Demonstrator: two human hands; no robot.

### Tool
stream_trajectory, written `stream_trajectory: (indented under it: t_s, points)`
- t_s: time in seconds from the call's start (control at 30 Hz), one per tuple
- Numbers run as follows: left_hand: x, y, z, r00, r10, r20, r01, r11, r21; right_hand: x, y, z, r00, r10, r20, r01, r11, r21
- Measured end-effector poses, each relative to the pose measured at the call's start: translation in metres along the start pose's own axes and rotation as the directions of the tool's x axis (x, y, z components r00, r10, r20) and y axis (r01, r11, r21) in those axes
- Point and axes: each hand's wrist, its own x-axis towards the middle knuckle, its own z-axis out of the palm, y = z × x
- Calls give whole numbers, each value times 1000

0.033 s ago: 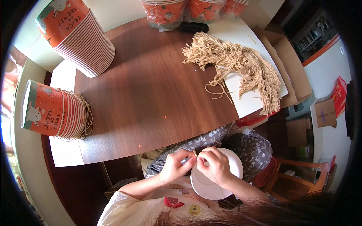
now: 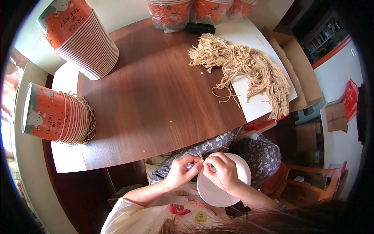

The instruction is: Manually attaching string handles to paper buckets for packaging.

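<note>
A white paper bucket (image 2: 212, 191) rests in my lap, its open mouth facing up. Over its far rim my two hands meet, fingertips close together. Between the thumb and fingers of my left hand (image 2: 182, 170) is the short end of a tan cord (image 2: 201, 158). My right hand (image 2: 221, 168) pinches the same cord right beside it. A thin length of cord runs down from my right hand across the bucket's mouth. Whether a knot sits between the fingertips is too small to tell.
On the brown table (image 2: 144, 89) lies a heap of tan cords (image 2: 249, 66), partly over a white board. Two stacks of orange printed buckets, one tall (image 2: 83, 41), one shorter with cord handles (image 2: 58, 115), stand at left. Wrapped buckets (image 2: 169, 15) and a black object (image 2: 200, 28) sit at the back.
</note>
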Motion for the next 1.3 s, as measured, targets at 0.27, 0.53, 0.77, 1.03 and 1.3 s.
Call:
stream_trajectory:
  t_s: [0.27, 0.53, 0.77, 1.03, 1.3]
  points:
    - [0, -8, 3, 988, -154, 25, 147, 861, -488, -4, -5, -1, 964, 233, 129, -251, 957, 144]
    - [3, -7, 3, 983, -180, 42, 166, 758, -631, -11, 5, 7, 891, 347, 292, -444, 795, 413]
    - [5, -9, 3, 987, -156, 37, 141, 738, -660, -12, 4, 6, 882, 358, 306, -453, 821, 346]
    - [3, -10, 4, 991, -131, -4, 105, 810, -576, -3, 5, -1, 929, 326, 178, -371, 840, 397]
    - [1, -11, 6, 991, -133, -2, 108, 816, -567, -4, 3, -1, 933, 316, 173, -359, 846, 394]
